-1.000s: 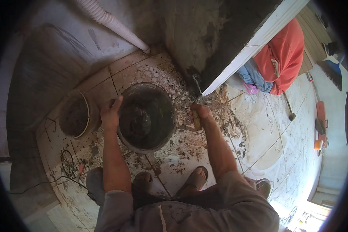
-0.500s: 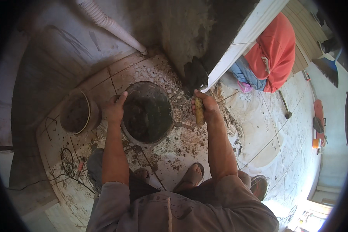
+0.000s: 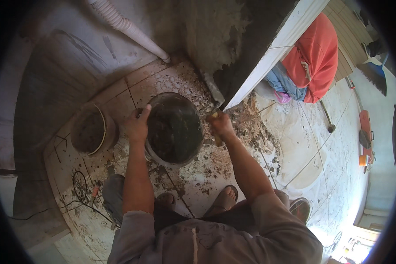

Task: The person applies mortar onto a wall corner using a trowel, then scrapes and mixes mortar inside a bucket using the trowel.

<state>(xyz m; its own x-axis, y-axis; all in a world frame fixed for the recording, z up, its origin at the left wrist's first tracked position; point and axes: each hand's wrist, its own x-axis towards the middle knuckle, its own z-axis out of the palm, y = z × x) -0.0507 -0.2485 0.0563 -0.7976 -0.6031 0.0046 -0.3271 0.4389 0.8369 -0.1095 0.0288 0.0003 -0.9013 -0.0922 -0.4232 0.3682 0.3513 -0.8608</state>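
Note:
My left hand (image 3: 138, 124) grips the left rim of a round dark bucket (image 3: 148, 154), its thumb lying over the edge. Dark, wet-looking material covers the bucket's inside. To the right of the bucket, my right hand (image 3: 222, 126) is closed around the yellowish handle of a trowel (image 3: 218, 140). Part of the trowel's metal blade shows just beyond the fist, close to the lower corner of a wall (image 3: 255, 48) coated with dark wet mortar; whether the blade touches the wall I cannot tell. The wall's end face is pale.
A second bucket (image 3: 102, 132) stands at the left, with loose wire and a cable (image 3: 75, 201) nearer me. Crumbs of mortar litter the tiled floor (image 3: 303, 171). Beyond the wall end a person in a red top (image 3: 314, 57) crouches. A ribbed white pipe (image 3: 132, 33) rises behind.
My right hand has moved left and the trowel has turned, coming down from the wall toward the bucket. The dark lump at the wall's corner no longer shows. My left hand stays on the bucket rim.

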